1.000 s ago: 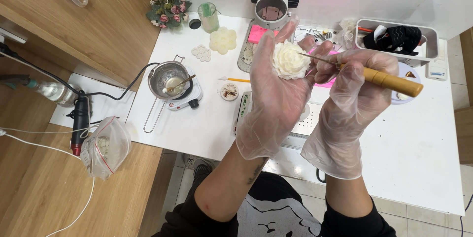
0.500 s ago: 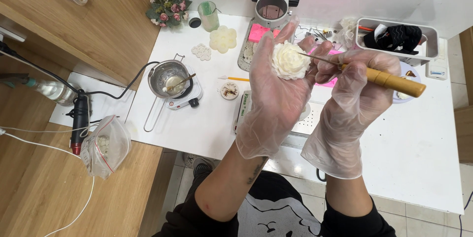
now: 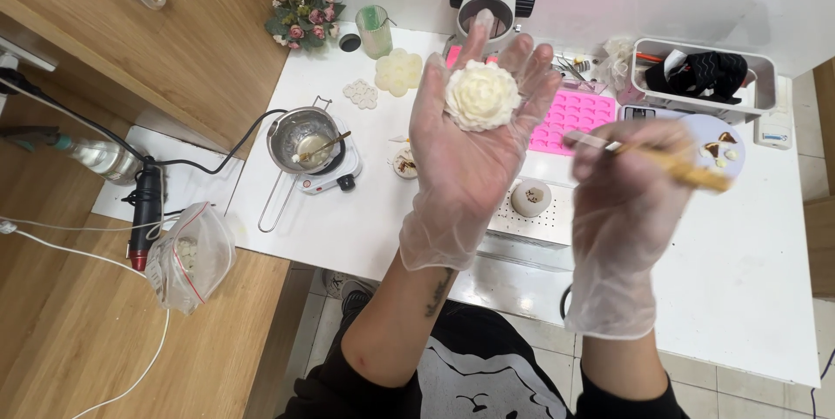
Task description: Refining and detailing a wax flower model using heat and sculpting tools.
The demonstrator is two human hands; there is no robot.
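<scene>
While the left hand lies flat and open, palm up in a thin clear glove, a cream-white wax flower sits on the base of its fingers, raised above the white table. The flower is round and layered, with ruffled petals curling in toward a tight middle, all one pale colour. The right hand, gloved the same way, is closed around a wooden-handled tool whose thin metal end points left toward the flower but stands clear of it.

Below the hands, on the table, lies a pink silicone mould with rows of small cavities, and nearer the person a white perforated tray bearing a small round pale piece. To the left a steel melting pot sits on a small hot plate, a spoon resting in it, its black cord running off over the wooden counter. A clear bag of wax bits lies at that counter's edge, beside a red-and-black tool. A bunch of pink flowers, a green cup and a pale flower-shaped piece stand at the back, with a white bin holding dark cloth to the right.

Bare white tabletop stretches to the right of the right hand, up to the table's near edge; tiled floor shows beneath.
</scene>
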